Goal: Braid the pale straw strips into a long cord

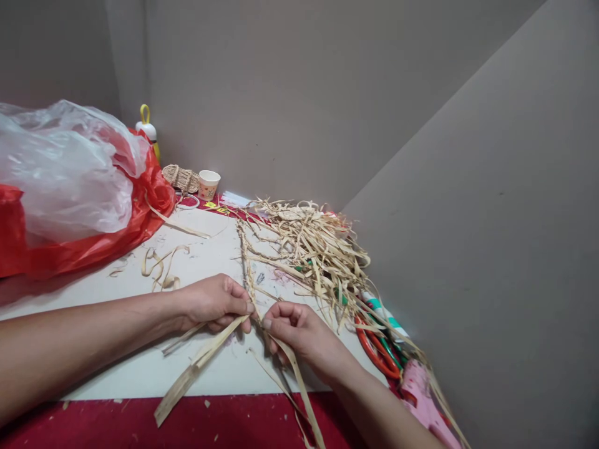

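Note:
A narrow braid of dry straw-coloured strips (pixel 244 252) runs up the white board (pixel 196 237) from between my hands. My left hand (pixel 219 304) pinches the braid's lower end from the left, with a wide flat strip (pixel 194 368) trailing down from its fingertips. Close beside it on the right, my right hand (pixel 294 330) has its thumb and fingers closed on another strip (pixel 302 390), which hangs over the board's front edge. More thin strands dangle between the two hands. The fingers partly hide the point where the strips cross.
A heap of loose strips (pixel 318 243) lies at the back right. Orange-handled scissors (pixel 377 349) and a pink glue gun (pixel 423 399) are at the right. Plastic bags (pixel 70 181) bulge at the left. A paper cup (pixel 208 185), woven piece (pixel 180 178) and bottle (pixel 147 130) stand near the wall.

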{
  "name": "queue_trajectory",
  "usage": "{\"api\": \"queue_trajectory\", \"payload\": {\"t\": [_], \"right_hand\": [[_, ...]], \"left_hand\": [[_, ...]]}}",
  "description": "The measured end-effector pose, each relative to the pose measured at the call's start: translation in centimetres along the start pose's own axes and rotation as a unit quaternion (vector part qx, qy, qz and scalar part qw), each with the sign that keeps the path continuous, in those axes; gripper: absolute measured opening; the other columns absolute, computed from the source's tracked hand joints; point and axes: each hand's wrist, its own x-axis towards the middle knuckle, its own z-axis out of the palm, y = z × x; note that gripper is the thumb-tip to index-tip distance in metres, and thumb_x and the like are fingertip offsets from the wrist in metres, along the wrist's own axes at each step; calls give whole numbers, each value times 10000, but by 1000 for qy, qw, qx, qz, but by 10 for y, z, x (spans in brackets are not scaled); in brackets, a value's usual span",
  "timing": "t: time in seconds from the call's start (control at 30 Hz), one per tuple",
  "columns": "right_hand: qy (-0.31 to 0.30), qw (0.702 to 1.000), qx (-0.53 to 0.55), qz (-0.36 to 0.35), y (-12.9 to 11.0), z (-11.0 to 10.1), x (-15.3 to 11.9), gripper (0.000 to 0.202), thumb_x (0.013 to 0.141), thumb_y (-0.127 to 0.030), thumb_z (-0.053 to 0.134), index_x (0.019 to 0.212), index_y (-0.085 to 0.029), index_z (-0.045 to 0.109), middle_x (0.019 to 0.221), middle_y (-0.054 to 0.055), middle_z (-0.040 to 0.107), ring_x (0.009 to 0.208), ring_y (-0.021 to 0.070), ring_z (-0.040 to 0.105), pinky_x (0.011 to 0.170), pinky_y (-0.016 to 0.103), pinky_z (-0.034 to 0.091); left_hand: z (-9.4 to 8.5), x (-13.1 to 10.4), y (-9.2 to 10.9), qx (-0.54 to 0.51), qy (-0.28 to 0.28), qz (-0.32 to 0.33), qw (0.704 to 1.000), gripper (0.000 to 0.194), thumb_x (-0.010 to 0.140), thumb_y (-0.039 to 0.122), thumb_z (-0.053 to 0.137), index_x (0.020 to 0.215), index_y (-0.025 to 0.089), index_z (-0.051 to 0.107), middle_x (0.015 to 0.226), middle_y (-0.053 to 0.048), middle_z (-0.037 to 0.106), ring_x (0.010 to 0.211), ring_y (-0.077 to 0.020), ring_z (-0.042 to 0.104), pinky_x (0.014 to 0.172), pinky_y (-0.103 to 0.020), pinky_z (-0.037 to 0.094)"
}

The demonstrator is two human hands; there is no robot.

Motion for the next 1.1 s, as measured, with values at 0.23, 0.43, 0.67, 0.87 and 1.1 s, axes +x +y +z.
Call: {"api": "queue_trajectory", "payload": {"t": [0.23,0.43,0.67,0.87,1.1], "right_hand": [[-3,999,-32,-10,1,0,3,228,754,-360,634,722,-153,544,520,-16,592,382,68,434,431,193,340],[55,985,-153,-63,-13,0,-3,198,753,-349,626,744,-156,585,585,-25,533,518,90,440,496,213,325],[59,978,-170,-108,-23,9,-1,299,727,-325,665,976,-175,594,956,62,632,902,190,571,775,283,437],[-56,995,-45,-68,-18,13,15,243,750,-358,649,873,-157,592,755,31,638,698,140,576,692,258,439],[-95,995,-38,-9,-19,16,16,236,826,-376,549,861,-154,620,576,-49,415,439,58,302,419,185,285]], "left_hand": [[-1,1,-2,14,2,1,1000,261,687,365,656,634,118,587,360,71,399,319,-20,164,366,-223,67],[1,2,1,28,32,5,999,193,682,312,618,705,122,599,546,4,601,337,-19,211,356,-212,88],[-1,2,1,22,15,15,1000,182,685,304,601,627,135,564,488,22,560,333,-21,194,364,-221,86],[-2,1,1,45,19,35,998,166,662,297,598,636,135,574,505,19,575,340,-34,236,357,-219,118],[-3,-1,0,125,47,73,988,212,694,309,571,591,125,579,514,14,564,404,-46,310,406,-200,198]]}}
